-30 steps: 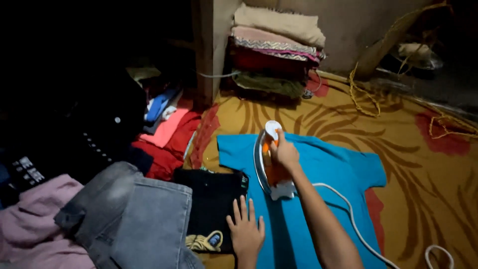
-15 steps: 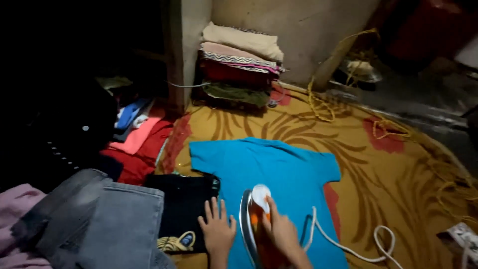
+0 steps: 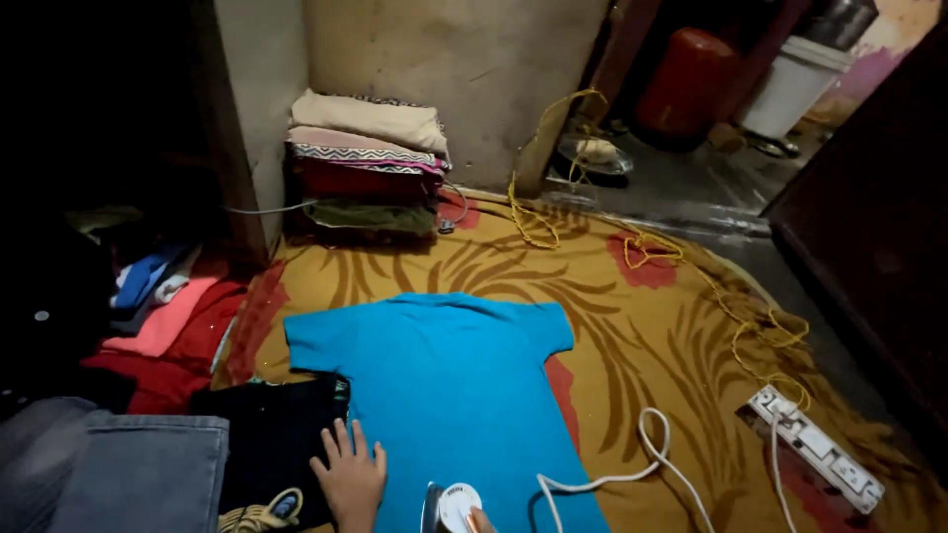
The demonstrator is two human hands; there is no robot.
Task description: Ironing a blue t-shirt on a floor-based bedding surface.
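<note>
Iron (image 3: 449,508) pulled back down blue shirt (image 3: 449,395); patterned mat (image 3: 632,326), concrete wall (image 3: 454,59).

My left hand (image 3: 350,481) shows bare, no ring, no sleeve at the wrist; of my right hand (image 3: 478,520) only a fingertip shows.

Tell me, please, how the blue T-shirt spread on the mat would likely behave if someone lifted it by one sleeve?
The blue T-shirt would probably hang limp: it lies flat and thin on the patterned mat. It looks light. With the left hand pressing its edge, that side would likely stay pinned.
</note>
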